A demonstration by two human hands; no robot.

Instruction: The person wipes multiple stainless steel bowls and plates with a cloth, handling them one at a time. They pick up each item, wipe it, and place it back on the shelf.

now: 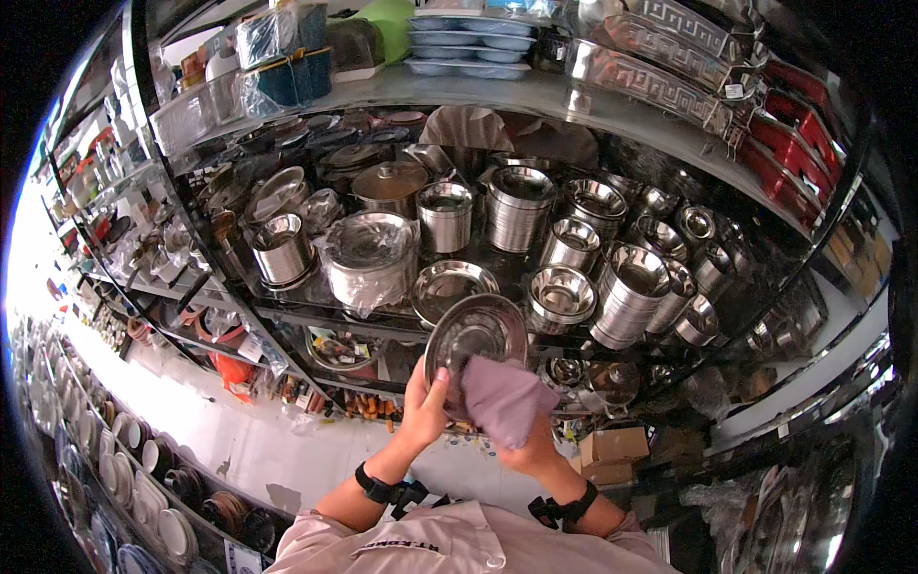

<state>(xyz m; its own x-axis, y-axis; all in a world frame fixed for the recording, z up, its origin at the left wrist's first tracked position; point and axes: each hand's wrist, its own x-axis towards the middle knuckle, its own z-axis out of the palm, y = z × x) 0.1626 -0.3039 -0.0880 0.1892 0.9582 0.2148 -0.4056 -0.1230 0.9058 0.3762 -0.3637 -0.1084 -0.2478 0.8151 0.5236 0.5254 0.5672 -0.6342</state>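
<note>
My left hand [424,405] grips the left rim of a round stainless steel dish [477,326], thumb on its inner side, and holds it tilted up in front of the shelf. In my right hand [529,445] is a mauve cloth [505,398], pressed against the lower right of the dish; the cloth hides most of the fingers. Just behind, a similar shallow steel dish [453,283] lies on the dark shelf. Stacked steel bowls [561,295] stand to its right, and a plastic-wrapped stack of steel plates [367,262] to its left.
Several more stacks of steel bowls [518,212] and a lidded pot [389,183] fill the shelf. An upper shelf [373,93] overhangs it. A black metal upright [208,247] rises at left. Cardboard boxes [613,448] sit low at right, and plates [176,531] stand in racks at lower left.
</note>
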